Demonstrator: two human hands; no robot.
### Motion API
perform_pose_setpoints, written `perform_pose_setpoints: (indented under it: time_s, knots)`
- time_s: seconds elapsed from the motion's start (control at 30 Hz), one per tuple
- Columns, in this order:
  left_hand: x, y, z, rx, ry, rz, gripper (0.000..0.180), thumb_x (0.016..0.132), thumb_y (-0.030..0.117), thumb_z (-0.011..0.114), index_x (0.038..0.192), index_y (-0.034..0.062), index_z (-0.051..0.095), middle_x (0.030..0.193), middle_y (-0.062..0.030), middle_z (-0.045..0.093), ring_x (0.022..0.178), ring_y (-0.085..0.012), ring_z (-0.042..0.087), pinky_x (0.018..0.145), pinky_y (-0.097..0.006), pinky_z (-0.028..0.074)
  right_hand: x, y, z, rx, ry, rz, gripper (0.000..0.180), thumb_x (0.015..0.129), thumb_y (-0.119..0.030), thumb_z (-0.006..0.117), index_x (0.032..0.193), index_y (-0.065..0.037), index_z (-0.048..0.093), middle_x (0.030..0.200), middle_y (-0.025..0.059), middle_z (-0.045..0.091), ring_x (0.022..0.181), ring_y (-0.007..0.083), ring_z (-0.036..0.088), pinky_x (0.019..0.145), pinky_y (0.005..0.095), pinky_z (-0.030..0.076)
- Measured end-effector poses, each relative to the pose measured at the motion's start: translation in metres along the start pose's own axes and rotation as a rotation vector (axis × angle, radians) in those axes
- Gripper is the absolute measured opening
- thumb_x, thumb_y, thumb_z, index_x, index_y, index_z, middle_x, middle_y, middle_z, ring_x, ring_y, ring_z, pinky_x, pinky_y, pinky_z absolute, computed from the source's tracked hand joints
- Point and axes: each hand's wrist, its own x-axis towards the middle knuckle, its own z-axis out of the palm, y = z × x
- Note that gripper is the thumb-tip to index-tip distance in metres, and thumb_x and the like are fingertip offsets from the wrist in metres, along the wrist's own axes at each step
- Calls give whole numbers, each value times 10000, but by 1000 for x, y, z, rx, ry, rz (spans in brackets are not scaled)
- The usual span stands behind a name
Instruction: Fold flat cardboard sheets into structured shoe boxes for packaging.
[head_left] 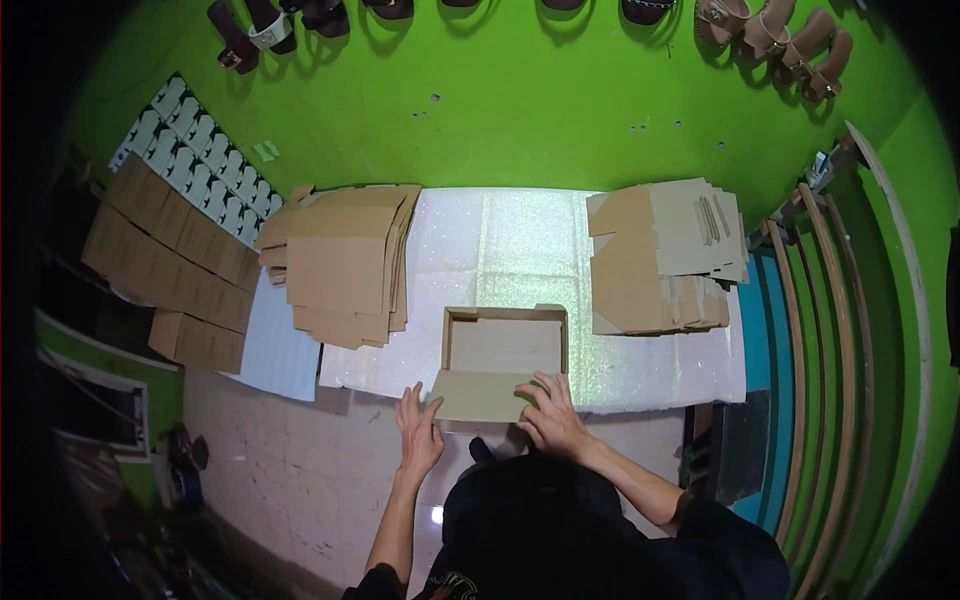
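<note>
A brown cardboard box (505,347) stands at the near edge of the table, its top uncovered and its inside bare. One long flap (480,396) folds out from its near side toward me. My left hand (420,432) is at the flap's left corner, fingers stretched and apart, the thumb close against the edge. My right hand (552,416) has bent fingers over the flap's right end, with the thumb lower down, gripping it.
Flattened cardboard stacks lie on the table's left (340,275) and right (625,265) over a shiny white sheet (450,240). Closed brown boxes (170,250) are piled farther left. Sandals (720,20) hang on the green wall. Wooden rails (845,300) stand at right.
</note>
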Motion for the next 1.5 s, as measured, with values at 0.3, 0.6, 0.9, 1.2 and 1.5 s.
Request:
perform_pose_setpoints:
  time_s: [0.3, 0.6, 0.9, 1.2, 1.5]
  knots:
    - [-40, -36, -7, -15, -155, 60, 593, 676, -133, 535, 1212, 71, 687, 1529, -224, 361, 1465, -467, 236, 1168, -676, 162, -42, -7, 71, -227, -41, 19, 167, 767, -104, 715, 881, -34, 615, 1372, 173, 463, 1426, 445, 298, 1155, 703, 204]
    - [-24, -45, -4, -10, -145, 193, 369, 824, 32, 614, 1185, 63, 687, 1508, -230, 380, 1446, -488, 247, 1162, -675, 154, -64, -4, 126, -421, -61, 190, 152, 840, -217, 717, 891, -75, 691, 1413, 163, 476, 1424, 441, 313, 1146, 698, 222]
    - [33, -20, 29, 98, -170, 380, 402, 868, 177, 689, 1244, 40, 659, 1503, -244, 374, 1453, -489, 229, 1130, -743, 139, -27, -14, 85, -458, 119, 286, 201, 889, -285, 711, 924, -87, 713, 1381, 157, 486, 1402, 441, 326, 1146, 676, 222]
    - [98, -26, 57, 252, -160, 356, 510, 915, 236, 648, 1376, 33, 575, 1571, -232, 326, 1473, -480, 206, 1162, -709, 129, 23, 39, 56, -596, 93, 507, 496, 956, -270, 602, 1407, -75, 530, 1546, 260, 334, 1459, 493, 233, 1154, 696, 176]
    - [137, -9, 112, 265, -183, 342, 623, 862, 202, 628, 1420, -37, 487, 1554, -283, 342, 1484, -456, 228, 1193, -633, 150, 80, 93, 92, -548, 50, 439, 598, 972, -234, 556, 1508, -28, 388, 1590, 282, 265, 1483, 469, 222, 1213, 588, 158]
